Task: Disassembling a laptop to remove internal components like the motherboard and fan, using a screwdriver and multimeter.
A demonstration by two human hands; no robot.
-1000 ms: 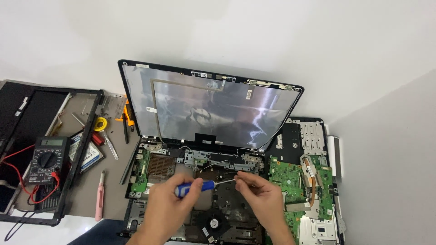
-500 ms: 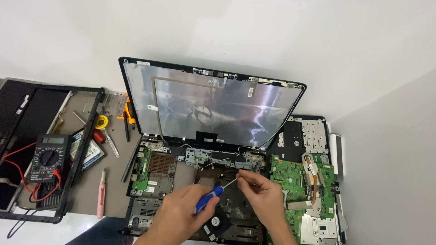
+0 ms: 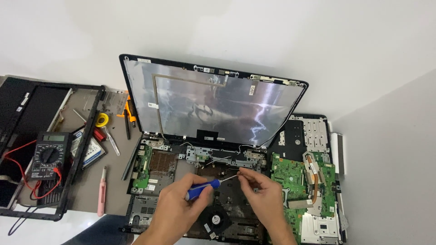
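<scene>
Lying between both hands' fingers: blue screwdriver.

The upright lid shell is walling off the far side of the opened laptop base, so hands are only getting in from the near edge. A loose green circuit board is crowding the right, while scattered hand tools and a multimeter are blocking the left.
</scene>
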